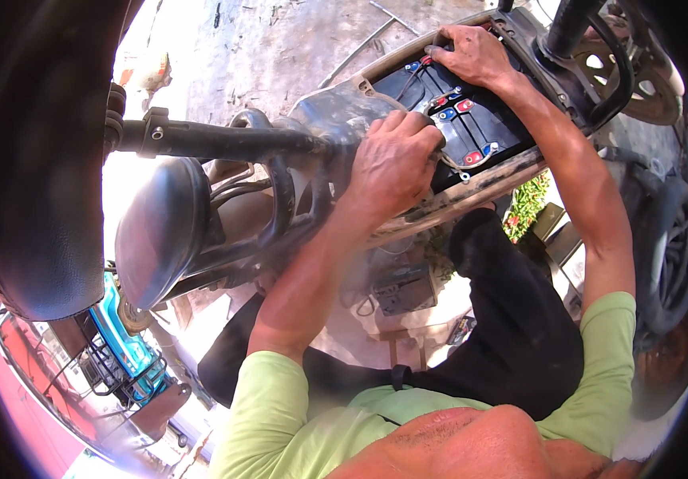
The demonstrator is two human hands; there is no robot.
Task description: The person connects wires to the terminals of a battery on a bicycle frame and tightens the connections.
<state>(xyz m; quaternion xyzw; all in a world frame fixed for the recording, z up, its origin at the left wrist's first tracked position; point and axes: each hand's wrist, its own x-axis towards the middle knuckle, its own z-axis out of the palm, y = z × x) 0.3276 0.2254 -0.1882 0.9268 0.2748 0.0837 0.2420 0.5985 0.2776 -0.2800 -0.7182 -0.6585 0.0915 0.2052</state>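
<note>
Several black batteries (492,128) lie side by side in a long open compartment of an electric scooter or small bike. Red and blue terminals (464,105) show on their tops. Thin wires join them, one ending in a ring lug (465,176) at the near rim. My left hand (396,156) is closed at the compartment's left end, fingers curled down beside the batteries; what they grip is hidden. At the far edge my right hand (476,57) bends its fingers and thumb together beside a red terminal. Whatever sits between them is too small to make out.
A black tube frame (224,136) and rounded dark cover (164,231) stand to the left, below a large black padded seat (37,199). Wheels (671,247) stand at right. A dark box (404,287) sits on the ground under my arms; a blue vehicle (124,339) is at lower left.
</note>
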